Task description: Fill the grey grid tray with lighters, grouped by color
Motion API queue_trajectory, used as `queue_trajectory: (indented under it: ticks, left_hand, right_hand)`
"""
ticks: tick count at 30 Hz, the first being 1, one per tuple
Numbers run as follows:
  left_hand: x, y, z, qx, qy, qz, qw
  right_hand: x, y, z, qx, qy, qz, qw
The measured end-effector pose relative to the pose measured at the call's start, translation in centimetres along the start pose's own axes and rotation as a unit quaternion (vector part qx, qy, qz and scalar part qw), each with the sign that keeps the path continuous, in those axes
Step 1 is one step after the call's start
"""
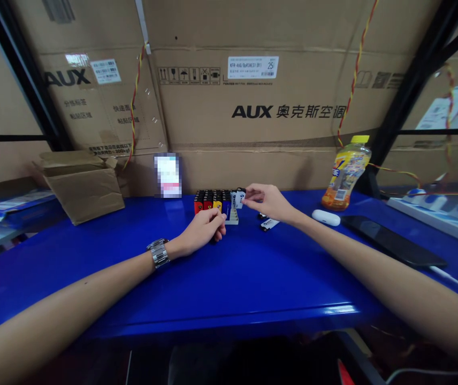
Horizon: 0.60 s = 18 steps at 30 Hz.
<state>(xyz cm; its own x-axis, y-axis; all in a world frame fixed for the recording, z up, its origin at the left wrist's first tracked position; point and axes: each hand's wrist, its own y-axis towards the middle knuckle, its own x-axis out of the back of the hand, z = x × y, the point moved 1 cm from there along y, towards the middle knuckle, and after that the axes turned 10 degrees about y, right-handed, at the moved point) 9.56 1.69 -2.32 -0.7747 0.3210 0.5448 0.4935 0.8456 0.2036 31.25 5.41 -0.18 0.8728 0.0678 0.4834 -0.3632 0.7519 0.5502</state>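
Upright lighters (207, 205) with black tops and red, yellow, blue and white bodies stand in rows in a pale tray (234, 217), whose right front corner shows open slots. Thumb and fingertips of my right hand (268, 202) pinch a white lighter (239, 199) at the right end of the rows. My left hand (205, 229) is closed, its fingers curled in front of the tray; what they hold, if anything, is hidden. Loose white lighters (269, 224) lie on the blue table below my right hand.
On the blue table (229, 283) are a lit phone (168, 175), a cardboard box (82, 187), a drink bottle (346, 174), a white earbud case (326, 217), a black phone (391, 240) on a cable and a power strip (440, 219). Large cartons (293, 144) stand behind.
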Motion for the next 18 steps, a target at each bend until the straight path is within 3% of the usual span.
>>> queue_trajectory:
  ticks: [6,12,18]
  left_hand:
    - [0.0,-0.1,-0.3,0.007,0.001,-0.001,1.0]
    - [0.0,-0.1,-0.3,-0.001,0.005,-0.006,1.0]
    - [0.0,-0.1,-0.3,0.003,0.002,-0.001,1.0]
  right_hand:
    - [-1.8,0.8,-1.9,-0.042,0.075,-0.03,0.996]
    - [-2.2,1.0,-1.8,-0.114,0.142,-0.036,0.983]
    - [-2.2,1.0,-1.4,-0.11,0.134,-0.033,0.984]
